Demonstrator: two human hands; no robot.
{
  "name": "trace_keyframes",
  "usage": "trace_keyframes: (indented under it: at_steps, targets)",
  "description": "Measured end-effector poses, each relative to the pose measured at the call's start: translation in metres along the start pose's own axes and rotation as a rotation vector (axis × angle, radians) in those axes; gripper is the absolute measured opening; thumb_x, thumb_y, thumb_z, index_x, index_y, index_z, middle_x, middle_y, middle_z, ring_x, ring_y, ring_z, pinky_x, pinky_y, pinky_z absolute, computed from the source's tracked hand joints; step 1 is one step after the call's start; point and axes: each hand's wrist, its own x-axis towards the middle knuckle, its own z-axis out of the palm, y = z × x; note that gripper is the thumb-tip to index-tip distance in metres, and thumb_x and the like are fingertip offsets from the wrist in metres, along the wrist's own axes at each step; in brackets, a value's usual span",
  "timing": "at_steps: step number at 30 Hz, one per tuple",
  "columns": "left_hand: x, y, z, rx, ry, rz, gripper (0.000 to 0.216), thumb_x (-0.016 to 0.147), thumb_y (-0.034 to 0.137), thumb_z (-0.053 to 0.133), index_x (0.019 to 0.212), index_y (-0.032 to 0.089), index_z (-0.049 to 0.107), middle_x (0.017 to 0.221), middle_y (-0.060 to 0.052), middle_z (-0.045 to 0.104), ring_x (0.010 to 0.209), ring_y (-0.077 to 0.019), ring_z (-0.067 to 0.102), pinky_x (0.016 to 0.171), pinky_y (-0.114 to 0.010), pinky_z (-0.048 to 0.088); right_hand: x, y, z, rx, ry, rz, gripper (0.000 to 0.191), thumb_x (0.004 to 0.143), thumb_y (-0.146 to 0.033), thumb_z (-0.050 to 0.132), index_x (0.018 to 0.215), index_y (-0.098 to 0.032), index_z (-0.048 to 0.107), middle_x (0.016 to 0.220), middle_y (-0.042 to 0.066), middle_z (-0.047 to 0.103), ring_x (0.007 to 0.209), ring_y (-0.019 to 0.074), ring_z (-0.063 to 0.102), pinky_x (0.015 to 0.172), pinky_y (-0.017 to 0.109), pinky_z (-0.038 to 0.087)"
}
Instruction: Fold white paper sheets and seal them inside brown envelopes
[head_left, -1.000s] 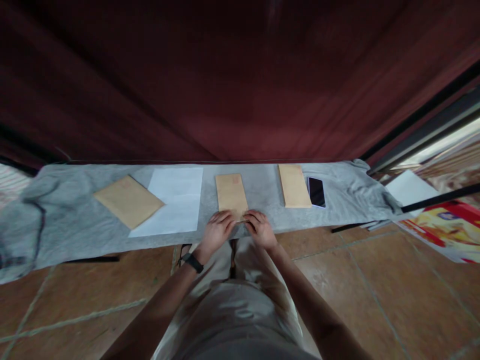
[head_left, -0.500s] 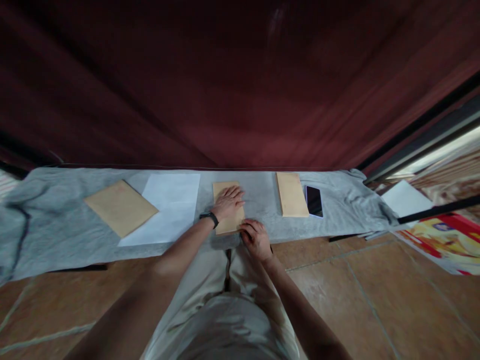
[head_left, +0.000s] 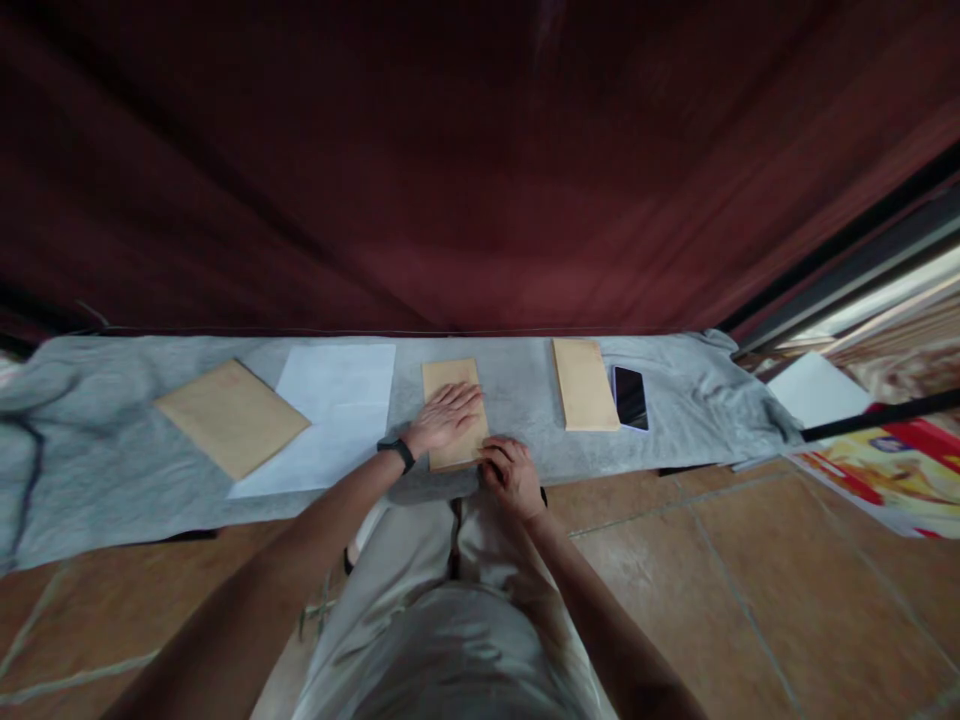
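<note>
A tan paper envelope (head_left: 450,372) lies upright in front of me on the grey cloth (head_left: 517,400). Flat across its middle rests my left hand (head_left: 448,415), fingers stretched out and a dark band on the wrist. At the envelope's near right corner, my right hand (head_left: 511,475) has its fingers curled and pinched on the paper edge. To the left, a larger tan envelope (head_left: 234,418) overlaps white paper sheets (head_left: 341,400). On the right sits a tan stack of envelopes (head_left: 586,388) beside a dark-screened phone (head_left: 631,398).
The cloth covers a long narrow bench against a dark red curtain (head_left: 480,200). At the right end are a white sheet or board (head_left: 817,390), a black metal bar (head_left: 885,412) and a red and yellow printed box (head_left: 892,470). Tiled floor (head_left: 660,570) lies below.
My left hand has slid slightly left and down over the envelope, its fingers now flatter. My right hand stays at the corner. The view has shifted a little.
</note>
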Motion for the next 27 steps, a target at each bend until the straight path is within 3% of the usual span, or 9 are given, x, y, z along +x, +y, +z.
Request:
trace_keyframes:
  at_steps: [6,11,18,23,27]
  targets:
    - [-0.056,0.041,0.003,-0.07,0.003,0.058,0.055,0.107,0.042,0.035,0.156,0.018,0.041,0.163,-0.01,0.041,0.154,-0.0212,0.032,0.127,-0.044,0.025,0.0,0.0,-0.002,-0.001,-0.003,-0.003,0.024,0.1,-0.027,0.057,0.12,-0.025,0.07,0.128,0.007,0.068,0.119,0.0232,0.06,0.106,0.042,0.044]
    - [-0.094,0.058,0.003,-0.18,0.111,-0.007,0.048,0.105,0.043,0.045,0.146,0.022,0.054,0.152,-0.008,0.056,0.145,-0.0214,0.047,0.121,-0.045,0.039,0.001,0.001,0.003,-0.011,0.04,0.022,0.021,0.102,-0.031,0.056,0.112,-0.025,0.073,0.124,0.006,0.07,0.117,0.022,0.061,0.105,0.039,0.044]
    - [-0.095,0.067,0.013,-0.269,0.34,-0.224,0.034,0.104,0.027,0.043,0.124,0.023,0.07,0.126,-0.007,0.073,0.121,-0.0216,0.065,0.107,-0.046,0.053,0.008,-0.007,0.01,-0.075,0.058,0.152,0.019,0.103,-0.03,0.055,0.104,-0.024,0.072,0.112,0.006,0.071,0.108,0.0217,0.061,0.098,0.037,0.043]
    - [-0.095,0.075,0.016,-0.155,0.324,-0.256,0.034,0.101,0.021,0.044,0.127,0.021,0.067,0.131,-0.01,0.07,0.124,-0.0242,0.063,0.107,-0.047,0.052,0.011,-0.013,0.013,-0.126,0.073,0.196,0.02,0.102,-0.024,0.051,0.111,-0.022,0.069,0.112,0.008,0.07,0.109,0.024,0.06,0.097,0.04,0.044]
    - [-0.108,0.085,0.019,-0.056,0.249,-0.156,0.041,0.1,0.016,0.042,0.136,0.021,0.061,0.143,-0.01,0.063,0.137,-0.0237,0.055,0.117,-0.049,0.046,0.006,-0.025,0.019,-0.12,0.073,0.096,0.031,0.102,-0.018,0.044,0.122,-0.019,0.067,0.132,0.013,0.066,0.128,0.0264,0.055,0.114,0.049,0.038]
